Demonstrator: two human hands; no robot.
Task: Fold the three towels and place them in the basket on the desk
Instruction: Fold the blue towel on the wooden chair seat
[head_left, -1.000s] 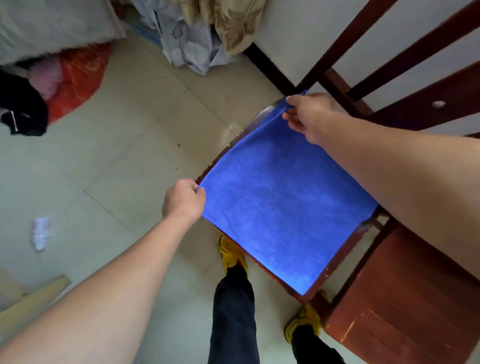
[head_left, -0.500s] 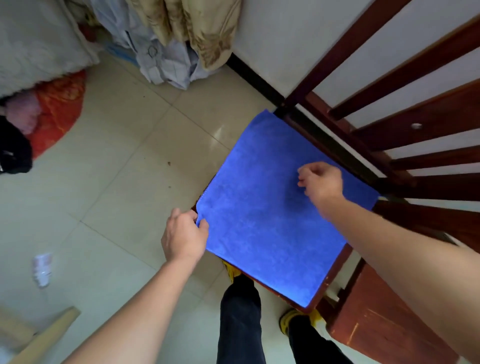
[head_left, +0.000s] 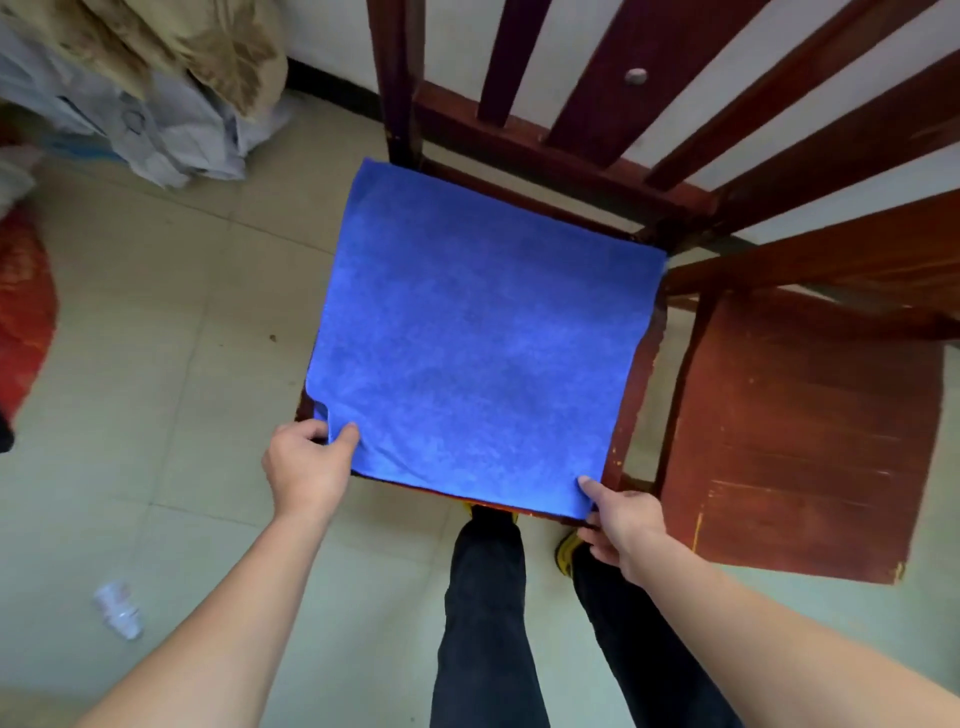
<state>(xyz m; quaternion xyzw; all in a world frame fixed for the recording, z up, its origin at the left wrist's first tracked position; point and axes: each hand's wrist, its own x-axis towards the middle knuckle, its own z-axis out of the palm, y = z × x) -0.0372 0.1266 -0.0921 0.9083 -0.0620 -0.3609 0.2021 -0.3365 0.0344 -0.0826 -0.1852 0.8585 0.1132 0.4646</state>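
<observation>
Towel (head_left: 478, 343), blue, lies spread flat over the seat of a wooden chair (head_left: 638, 387) and covers nearly all of it, with both hands at its near edge. I see the left hand (head_left: 306, 462) pinching the near-left corner, thumb on top and fingers curled round the edge, where the cloth puckers slightly. The right hand (head_left: 623, 525) pinches the near-right corner, thumb pressed on the cloth and fingers tucked below. The towel's far edge reaches the chair's back rails. A second wooden seat (head_left: 800, 436) stands just to the right. On the tiled floor (head_left: 156, 364), well to the left, I see a small crumpled plastic cup (head_left: 118, 609).
</observation>
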